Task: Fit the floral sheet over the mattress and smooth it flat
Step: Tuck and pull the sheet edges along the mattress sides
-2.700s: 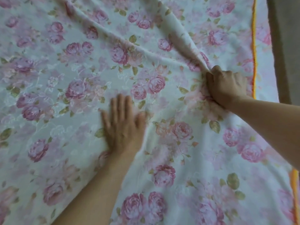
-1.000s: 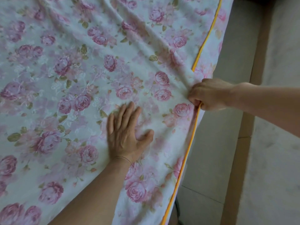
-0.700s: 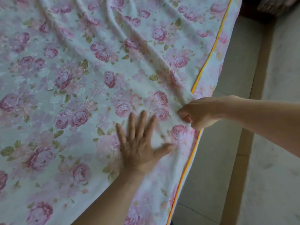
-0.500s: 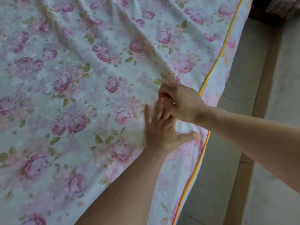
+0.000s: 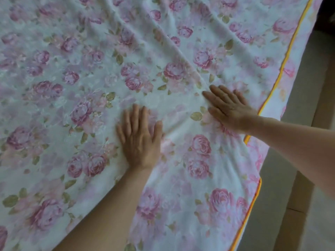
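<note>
Across the top of the mattress the floral sheet lies spread, its pink roses covering nearly the whole view. Near the mattress's right edge, the left hand lies palm-down on the sheet, fingers straight and slightly spread, holding nothing. Closer to that edge, the right hand also presses flat on the fabric, its straight fingers lying against the end of a long fold that runs diagonally toward the far side. Softer creases ripple beside that fold. An orange piping follows the mattress's right edge, with a floral side panel hanging below it. Beyond the edge is a pale floor.
</note>
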Demonstrator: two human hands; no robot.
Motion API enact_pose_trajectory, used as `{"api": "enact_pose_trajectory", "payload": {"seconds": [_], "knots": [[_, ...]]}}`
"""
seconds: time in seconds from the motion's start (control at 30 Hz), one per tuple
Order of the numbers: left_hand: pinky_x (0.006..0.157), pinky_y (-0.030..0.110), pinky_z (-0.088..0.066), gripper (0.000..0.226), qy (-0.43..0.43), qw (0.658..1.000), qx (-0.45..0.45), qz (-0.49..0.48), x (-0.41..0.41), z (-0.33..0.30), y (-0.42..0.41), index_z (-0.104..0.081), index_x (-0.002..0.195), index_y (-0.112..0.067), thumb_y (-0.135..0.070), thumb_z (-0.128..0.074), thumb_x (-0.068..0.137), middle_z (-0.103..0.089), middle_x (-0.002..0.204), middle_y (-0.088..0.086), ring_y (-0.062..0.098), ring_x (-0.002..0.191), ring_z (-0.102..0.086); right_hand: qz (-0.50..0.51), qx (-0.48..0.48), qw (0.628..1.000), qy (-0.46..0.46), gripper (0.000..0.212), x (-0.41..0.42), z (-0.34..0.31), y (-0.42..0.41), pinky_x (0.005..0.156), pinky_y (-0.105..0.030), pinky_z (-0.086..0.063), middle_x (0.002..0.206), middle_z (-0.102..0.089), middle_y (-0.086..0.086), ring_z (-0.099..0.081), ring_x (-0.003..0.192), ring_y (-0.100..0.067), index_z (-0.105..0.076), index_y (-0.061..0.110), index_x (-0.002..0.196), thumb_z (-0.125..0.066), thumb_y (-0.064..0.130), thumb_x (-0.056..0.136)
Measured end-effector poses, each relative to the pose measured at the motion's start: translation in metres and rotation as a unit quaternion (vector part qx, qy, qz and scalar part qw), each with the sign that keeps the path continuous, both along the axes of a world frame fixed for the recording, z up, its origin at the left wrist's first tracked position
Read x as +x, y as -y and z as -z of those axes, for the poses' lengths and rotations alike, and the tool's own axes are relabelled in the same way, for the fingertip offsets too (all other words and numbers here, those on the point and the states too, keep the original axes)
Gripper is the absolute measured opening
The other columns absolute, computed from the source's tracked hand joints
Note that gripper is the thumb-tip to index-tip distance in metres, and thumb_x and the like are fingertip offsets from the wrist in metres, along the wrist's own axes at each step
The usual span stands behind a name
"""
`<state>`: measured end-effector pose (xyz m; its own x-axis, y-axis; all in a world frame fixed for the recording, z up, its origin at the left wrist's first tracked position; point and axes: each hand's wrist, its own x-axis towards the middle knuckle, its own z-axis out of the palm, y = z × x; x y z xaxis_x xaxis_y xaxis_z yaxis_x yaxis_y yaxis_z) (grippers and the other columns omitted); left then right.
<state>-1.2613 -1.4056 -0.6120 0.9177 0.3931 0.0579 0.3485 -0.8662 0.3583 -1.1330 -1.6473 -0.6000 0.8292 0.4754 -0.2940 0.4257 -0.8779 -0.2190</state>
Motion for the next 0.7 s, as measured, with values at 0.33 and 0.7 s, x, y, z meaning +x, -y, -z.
{"api": "enact_pose_trajectory", "payload": {"seconds": [0.33, 0.7], "knots": [[0.117, 0.048, 0.013, 0.063, -0.096, 0.979, 0.028, 0.178, 0.072, 0.010, 0.099, -0.002, 0.152, -0.035, -0.059, -0.010, 0.095, 0.011, 0.161, -0.006, 0.016, 0.147, 0.017, -0.045, 0.091, 0.995, 0.004, 0.057, 0.022, -0.009, 0.011, 0.112, -0.036, -0.018, 0.152, -0.029, 0.014, -0.025, 0.138, -0.018, -0.032, 0.039, 0.144, -0.027, 0.052, 0.089], [0.118, 0.048, 0.001, 0.060, -0.059, 0.984, 0.006, 0.168, 0.070, 0.009, 0.097, -0.012, 0.153, -0.034, -0.055, -0.015, 0.096, 0.001, 0.161, -0.009, 0.013, 0.148, 0.008, 0.194, -0.068, 0.978, 0.046, 0.029, 0.131, -0.033, -0.013, 0.069, -0.036, -0.037, 0.096, -0.054, -0.013, -0.058, 0.092, -0.035, -0.052, 0.007, 0.107, -0.050, 0.033, 0.095]]}}
